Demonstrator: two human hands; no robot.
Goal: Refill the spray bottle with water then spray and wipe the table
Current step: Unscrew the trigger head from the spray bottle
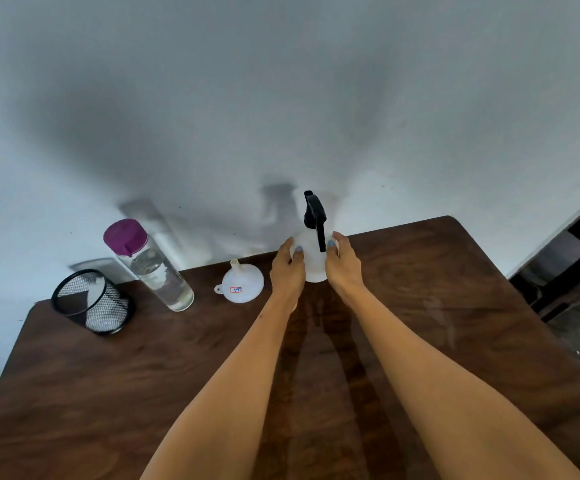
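A white spray bottle [313, 261] with a black trigger head stands upright at the far edge of the dark wooden table [437, 306]. My left hand [287, 271] grips its left side and my right hand [343, 266] grips its right side, fingers curled round the body. To the left, a white funnel [242, 284] lies upside down with its spout up. Further left stands a tall clear water bottle [153, 268] with a purple cap, holding water.
A black mesh cup [93, 301] with a white cloth inside sits near the table's far left corner. A white wall rises right behind the table. Dark furniture and floor show past the table's right edge.
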